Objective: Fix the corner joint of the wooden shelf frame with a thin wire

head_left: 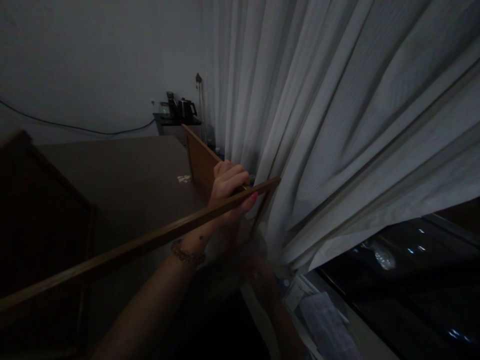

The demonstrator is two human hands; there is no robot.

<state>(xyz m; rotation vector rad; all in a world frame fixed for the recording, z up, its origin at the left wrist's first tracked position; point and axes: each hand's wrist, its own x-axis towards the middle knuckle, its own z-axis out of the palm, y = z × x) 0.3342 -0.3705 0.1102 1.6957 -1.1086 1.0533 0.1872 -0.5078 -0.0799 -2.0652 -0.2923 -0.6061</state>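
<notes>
My left hand (228,185), with a beaded bracelet on its wrist, is closed at the top of a brown wooden panel (202,160). A long wooden rail (168,230) runs across the front of its palm, and the pink-nailed thumb lies against the rail near its far end. Exactly how the fingers meet the wood is partly hidden. Lower and to the right, my right hand (258,272) is dim and smeared, close to the foot of the curtain. Its fingers cannot be made out.
A long pale curtain (300,125) hangs along the right. A black kettle (185,109) stands on a dark cabinet (167,121) at the back. Several white bits (183,179) lie on a brown surface (138,165). Folded cloth (324,320) sits at lower right, beside dark glass (420,270).
</notes>
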